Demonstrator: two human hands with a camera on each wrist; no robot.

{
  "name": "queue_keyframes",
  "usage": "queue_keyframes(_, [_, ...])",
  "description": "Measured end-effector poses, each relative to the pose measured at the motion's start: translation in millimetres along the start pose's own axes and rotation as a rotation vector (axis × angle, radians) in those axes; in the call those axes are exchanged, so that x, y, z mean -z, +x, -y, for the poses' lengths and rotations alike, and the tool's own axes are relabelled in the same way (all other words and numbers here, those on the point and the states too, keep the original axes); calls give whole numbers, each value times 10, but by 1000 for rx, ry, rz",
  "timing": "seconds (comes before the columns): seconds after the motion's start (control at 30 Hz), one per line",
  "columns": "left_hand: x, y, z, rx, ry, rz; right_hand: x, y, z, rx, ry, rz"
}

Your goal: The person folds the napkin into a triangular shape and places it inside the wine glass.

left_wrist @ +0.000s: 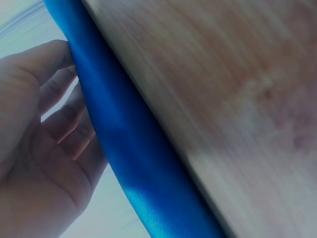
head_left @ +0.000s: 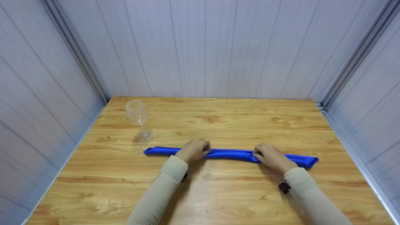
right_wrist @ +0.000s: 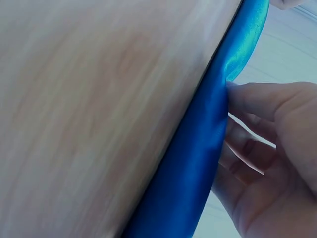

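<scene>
A shiny blue cloth (head_left: pixel 231 154), folded or rolled into a long narrow strip, lies across the wooden table. My left hand (head_left: pixel 194 150) pinches it left of its middle. Further right, my right hand (head_left: pixel 272 157) pinches the same strip, with a small crease by the thumb. Both cloth ends extend past the hands, the right one loosely flared. In the left wrist view the thumb and curled fingers meet the smooth blue cloth (left_wrist: pixel 111 114); the fingertips are hidden behind it. The right wrist view likewise shows the thumb against the cloth (right_wrist: pixel 198 134), the other fingertips hidden.
A clear stemmed wine glass (head_left: pixel 137 114) stands upright at the back left of the table (head_left: pixel 218 193), beyond the cloth's left end. White panel walls (head_left: pixel 203 47) enclose the table at the back and both sides.
</scene>
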State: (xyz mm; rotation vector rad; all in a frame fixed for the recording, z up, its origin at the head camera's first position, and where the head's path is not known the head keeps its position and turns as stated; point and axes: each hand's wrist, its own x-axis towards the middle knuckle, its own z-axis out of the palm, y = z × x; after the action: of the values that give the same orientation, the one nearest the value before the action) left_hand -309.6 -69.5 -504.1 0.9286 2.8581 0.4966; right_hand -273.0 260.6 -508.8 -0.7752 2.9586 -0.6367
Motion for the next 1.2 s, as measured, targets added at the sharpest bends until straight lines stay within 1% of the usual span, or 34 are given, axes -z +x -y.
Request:
queue_keyframes(0.13, [9,-11,6,-26,4,-10,1,11,-10,-4,5,-5])
queue_keyframes(0.27, [22,-56,15,-60,28,-27,-5,15,-26,3,10,-2])
queue_keyframes(0.37, [34,-96,9,-91,66,-41,-6,14,-36,3,8,-2])
queue_keyframes(0.57, [50,-154,-11,-130,149,-31,-3,13,-35,-3,0,-7])
queue_keyframes(0.63, [41,-160,-8,-147,166,-38,-6,16,-35,0,-2,-6])
queue_keyframes(0.73, [27,-161,-6,-158,183,-48,-11,15,-36,5,-5,2])
queue_keyframes(0.9, [14,-147,-15,-153,215,-47,-7,7,-38,4,0,6])
queue_keyframes(1.03, [16,-134,-24,-150,222,-41,-8,4,-43,9,1,1])
queue_keyframes(1.2, [22,-125,-23,-185,235,-61,-10,-4,-47,12,-2,9])
